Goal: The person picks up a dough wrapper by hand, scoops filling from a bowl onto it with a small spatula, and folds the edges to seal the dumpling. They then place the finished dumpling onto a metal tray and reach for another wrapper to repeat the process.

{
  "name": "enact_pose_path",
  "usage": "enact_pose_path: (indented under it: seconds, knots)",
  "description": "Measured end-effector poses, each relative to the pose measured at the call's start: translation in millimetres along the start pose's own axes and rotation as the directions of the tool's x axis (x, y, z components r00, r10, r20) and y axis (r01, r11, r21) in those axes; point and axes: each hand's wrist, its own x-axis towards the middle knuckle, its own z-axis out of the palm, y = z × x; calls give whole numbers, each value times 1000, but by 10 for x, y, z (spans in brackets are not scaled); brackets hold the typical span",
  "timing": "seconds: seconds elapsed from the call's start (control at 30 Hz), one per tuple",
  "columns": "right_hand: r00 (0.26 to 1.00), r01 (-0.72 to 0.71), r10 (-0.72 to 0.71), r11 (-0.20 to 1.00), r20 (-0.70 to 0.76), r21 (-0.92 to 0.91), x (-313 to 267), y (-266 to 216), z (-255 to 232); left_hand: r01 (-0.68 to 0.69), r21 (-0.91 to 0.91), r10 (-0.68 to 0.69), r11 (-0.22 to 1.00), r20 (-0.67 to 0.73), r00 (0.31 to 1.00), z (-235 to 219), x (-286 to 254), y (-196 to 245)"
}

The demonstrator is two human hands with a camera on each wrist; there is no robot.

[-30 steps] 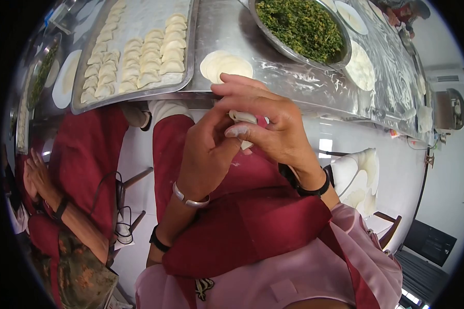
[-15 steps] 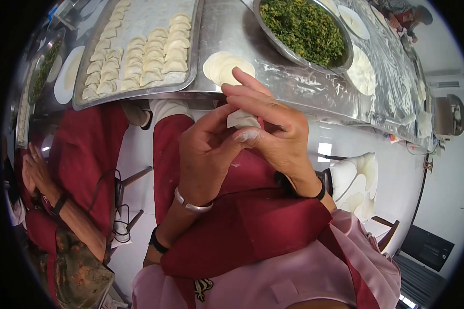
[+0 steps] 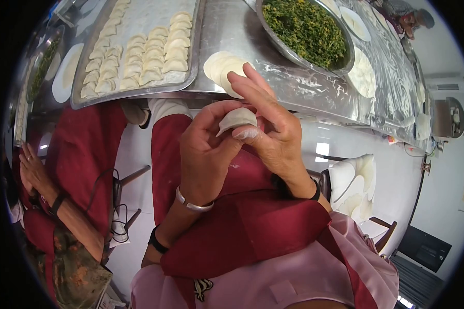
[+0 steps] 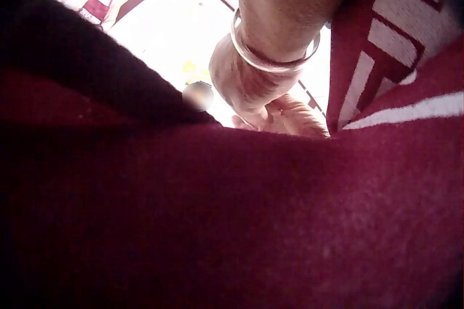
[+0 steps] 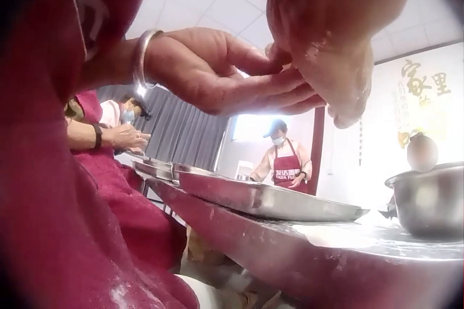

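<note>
A pale folded dumpling is held between both hands above the lap in the head view. The left hand, with a silver bangle, pinches its left end between thumb and curled fingers. On its right side the right hand presses it with a floury thumb, the upper fingers stretched out. The right wrist view shows the left hand meeting the right hand, which hides the dumpling. In the left wrist view the left hand is partly seen above red cloth.
On the metal table lie round wrappers, just beyond the hands. A tray of dumplings in rows stands at the left, a bowl of chopped green filling at the right. Another person's hands are at far left.
The dumpling has turned and risen into clearer view between the hands. The right hand's upper fingers have lifted away from it and point more upward; the left hand has moved slightly.
</note>
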Motion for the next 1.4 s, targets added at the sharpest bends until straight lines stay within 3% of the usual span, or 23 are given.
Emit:
enact_pose_path:
  seconds: [0.03, 0.13, 0.2, 0.23, 0.33, 0.4, 0.6, 0.67, 0.8, 0.97, 1.03, 1.13, 1.23, 1.33, 1.4]
  knots:
    - [1000, 14, -14, 1000, 6, 4, -5, 25, -4, -1, -5, 1, 1000, 5, 1000, -2, 4, 2]
    - [964, 156, -119, 977, 238, -143, 16, 144, -170, -30, -9, 30, 1000, 60, 998, -25, -10, -38]
    - [924, 263, -186, 944, 335, -199, 72, 202, -240, 65, -354, -9, 933, 158, 987, -54, 2, -33]
    - [930, 260, -187, 942, 315, -210, 76, 188, -223, 122, -509, -15, 852, 209, 978, -74, 10, -31]
    - [983, 146, -119, 967, 137, -208, 78, 36, -43, 195, -581, -100, 790, 191, 976, -159, 28, -67]
    - [988, 150, -135, 957, 75, -248, 63, 32, -24, 210, -599, -106, 773, 205, 973, -170, 55, -98]
    - [921, 338, -223, 866, 320, -369, 108, 185, -231, 162, -555, -92, 816, 152, 984, -72, 3, -109]
    - [932, 327, -231, 870, 280, -370, 128, 155, -216, 157, -548, -70, 821, 178, 982, -74, 16, -114]
    - [982, 189, -180, 931, 58, -313, 82, 30, -61, 151, -582, -18, 799, 228, 974, -133, 62, -147]
    - [952, 292, -230, 879, 201, -377, 89, 157, -223, 149, -636, -19, 757, 207, 978, -68, 32, -191]
    - [964, 257, -215, 901, 155, -350, 114, 92, -176, 173, -643, -29, 746, 227, 973, -70, 40, -174]
    - [999, 23, -25, 997, -36, -77, 31, 10, -89, 142, -622, 11, 770, 236, 972, -87, 73, -179]
    - [995, -4, 14, 995, -97, 103, -51, 28, -70, 143, -658, 53, 740, 269, 962, -108, 77, -182]
    - [986, -53, 77, 986, -149, 157, -71, -14, -48, 140, -659, 20, 739, 229, 973, -79, 58, -179]
    - [990, -7, 18, 997, -137, 81, -73, 18, -82, 149, -655, 16, 741, 239, 971, -71, 47, -179]
